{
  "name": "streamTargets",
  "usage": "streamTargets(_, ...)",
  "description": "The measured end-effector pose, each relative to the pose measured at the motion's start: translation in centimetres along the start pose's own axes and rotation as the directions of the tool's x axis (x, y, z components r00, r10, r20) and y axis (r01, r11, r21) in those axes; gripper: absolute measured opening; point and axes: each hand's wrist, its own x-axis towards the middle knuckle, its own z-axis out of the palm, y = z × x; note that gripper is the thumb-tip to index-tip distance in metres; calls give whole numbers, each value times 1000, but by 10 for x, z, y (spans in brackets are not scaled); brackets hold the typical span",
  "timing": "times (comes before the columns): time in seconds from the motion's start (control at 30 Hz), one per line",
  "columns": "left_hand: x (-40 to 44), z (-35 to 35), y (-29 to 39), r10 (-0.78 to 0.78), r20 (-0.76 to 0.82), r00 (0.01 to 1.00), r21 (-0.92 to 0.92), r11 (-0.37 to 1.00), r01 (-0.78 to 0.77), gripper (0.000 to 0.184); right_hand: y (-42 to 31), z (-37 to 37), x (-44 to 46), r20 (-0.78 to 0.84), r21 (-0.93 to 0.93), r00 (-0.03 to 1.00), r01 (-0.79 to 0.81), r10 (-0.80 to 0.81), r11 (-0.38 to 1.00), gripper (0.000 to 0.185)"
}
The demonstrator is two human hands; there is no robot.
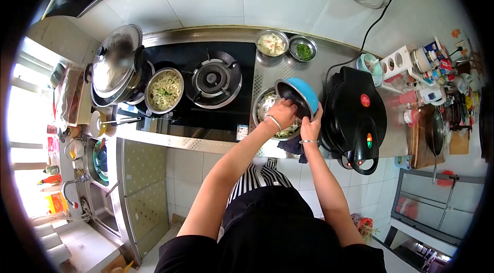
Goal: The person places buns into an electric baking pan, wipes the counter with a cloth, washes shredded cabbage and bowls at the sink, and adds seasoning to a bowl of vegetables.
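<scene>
A blue bowl (pixel 305 93), dark inside, is tilted over a metal bowl (pixel 256 113) of pale, shredded food with some green. My right hand (pixel 310 128) grips the blue bowl's lower right rim. At the blue bowl's mouth is my left hand (pixel 282 113), its fingers curled together; their tips and anything between them are hidden. Behind stand a metal bowl of pale pieces (pixel 271 44) and a smaller one of chopped greens (pixel 303 51). A dark cloth (pixel 293 146) lies at the counter edge below my hands.
A black electric pan (pixel 357 113) stands close on the right, its cord running to the wall. To the left are a gas burner (pixel 213 79), a bowl of noodle-like strips (pixel 164 90), a lidded pot (pixel 114 62) and a small long-handled pan (pixel 98 123). The sink is at far left.
</scene>
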Motion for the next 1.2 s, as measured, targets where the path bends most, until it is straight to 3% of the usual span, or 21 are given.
streamTargets(0.07, -10, 3, -9, 71, -52, 996, 0, 997, -71, 13, 2, -6, 7, -7, 25, 1000, 15, -15, 1000, 61)
streamTargets(0.13, -23, -9, -5, -23, -23, 999, 47, 999, 24, 10, 3, -10, 13, 2, 102, 1000, 14, -14, 995, 63)
streamTargets(0.2, -32, -10, 1, -9, -98, 995, 32, 999, 12, 11, -4, -12, 13, -37, 141, 999, -30, 36, 989, 59)
streamTargets(0.3, -51, -2, 10, 134, 97, 986, 58, 989, -140, 13, -1, -16, 13, -38, 156, 998, -34, 40, 987, 59)
streamTargets(0.4, -57, 8, 5, 59, 78, 995, 36, 997, -62, 14, -7, -17, 8, -22, 269, 994, -100, 110, 958, 60)
streamTargets(0.5, -50, 7, 6, 28, 91, 995, 100, 994, -37, 14, -2, -18, 6, -17, 161, 998, -62, 65, 985, 61)
streamTargets(0.6, -45, -5, 13, 8, 175, 985, 118, 993, -29, 17, -2, -16, 3, -19, 262, 996, -79, 87, 962, 62)
streamTargets(0.67, -45, -12, 12, -55, -17, 998, 157, 986, 57, 21, 0, -16, 3, -28, 248, 996, -71, 80, 966, 62)
streamTargets(0.7, -43, -10, 2, -104, -31, 994, 107, 988, 107, 25, 2, -17, 2, -32, 235, 997, -63, 73, 970, 63)
streamTargets(0.8, -55, -1, -12, -82, 47, 995, 131, 988, 76, 28, 5, -16, 3, -9, 286, 996, -85, 92, 954, 63)
streamTargets(1.03, -63, -17, -3, -89, -4, 996, 200, 976, 88, 15, -2, -16, 1, 10, 392, 995, -94, 98, 915, 65)
streamTargets(1.1, -58, -23, 1, -116, -34, 993, 162, 980, 120, 15, -14, -18, 0, 25, 416, 962, -256, 270, 873, 66)
streamTargets(1.2, -51, -31, 6, -150, -117, 982, 76, 984, 159, 13, -6, -18, 0, 12, 462, 938, -312, 346, 830, 68)
